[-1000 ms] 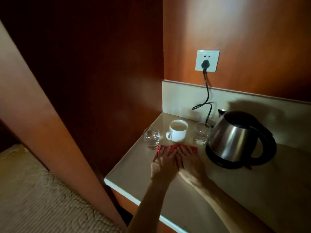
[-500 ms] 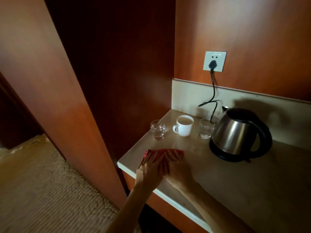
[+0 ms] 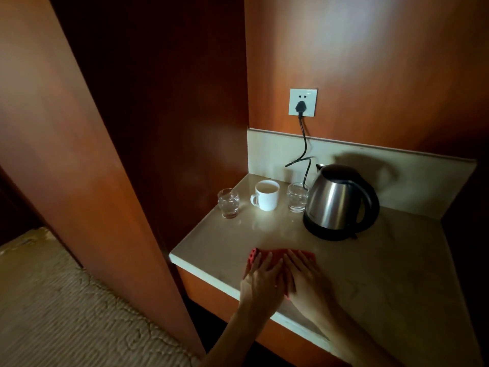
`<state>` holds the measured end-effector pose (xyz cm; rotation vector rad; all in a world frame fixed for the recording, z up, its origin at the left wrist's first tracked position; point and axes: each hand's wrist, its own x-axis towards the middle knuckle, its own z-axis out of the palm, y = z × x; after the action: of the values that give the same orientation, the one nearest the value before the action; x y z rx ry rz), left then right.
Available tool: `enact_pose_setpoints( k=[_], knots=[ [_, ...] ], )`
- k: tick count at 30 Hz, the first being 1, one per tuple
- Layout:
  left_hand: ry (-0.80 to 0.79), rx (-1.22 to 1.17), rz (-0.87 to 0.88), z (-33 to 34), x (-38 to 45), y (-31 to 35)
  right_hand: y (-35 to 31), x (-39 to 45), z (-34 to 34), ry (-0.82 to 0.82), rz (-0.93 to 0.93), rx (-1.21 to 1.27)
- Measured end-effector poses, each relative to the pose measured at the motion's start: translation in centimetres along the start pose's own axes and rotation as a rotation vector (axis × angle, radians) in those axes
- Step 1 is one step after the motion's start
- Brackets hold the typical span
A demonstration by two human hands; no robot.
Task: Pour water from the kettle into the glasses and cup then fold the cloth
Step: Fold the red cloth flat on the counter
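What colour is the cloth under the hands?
Red, plain as far as visible; the cloth shows in the head view, mostly covered by both hands.

Both forearms bare, no sleeves; hands, left (image 3: 260, 280) and right (image 3: 307, 279), bare, ungloved.

Both forearms reach up from the lower edge of the view, bare, over the front edge of the bench (image 3: 201, 263). The hands lie side by side near that front edge, toward its left corner, palms down and backs up. The left hand (image 3: 260, 280) has its fingers straight and slightly spread, pressing flat. The right hand (image 3: 307, 279) lies just beside it, fingers straight and pointing away, its inner edge touching the left hand.
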<state>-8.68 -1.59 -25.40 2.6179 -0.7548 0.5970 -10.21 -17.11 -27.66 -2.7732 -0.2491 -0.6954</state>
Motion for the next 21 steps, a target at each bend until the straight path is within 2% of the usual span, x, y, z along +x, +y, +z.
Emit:
enact_pose_setpoints(
  k=[4, 7, 14, 21],
  knots=[
    [-0.025, -0.075, -0.026, 2.6, 3.2, -0.4, 2.7, 1.7, 1.1, 0.142, 0.042, 0.013],
    [0.027, -0.132, 0.005, 4.2, 5.8, -2.2, 3.6, 4.4, 2.6, 0.182, 0.018, -0.022],
    [0.114, -0.115, -0.032, 4.4, 9.8, -8.4, 1.5, 12.2, 7.0, -0.003, 0.056, -0.067],
    [0.081, -0.015, -0.207, 1.5, 6.2, -13.7, -5.4, 13.8, 7.7, -0.125, -0.025, -0.027]
  ],
)
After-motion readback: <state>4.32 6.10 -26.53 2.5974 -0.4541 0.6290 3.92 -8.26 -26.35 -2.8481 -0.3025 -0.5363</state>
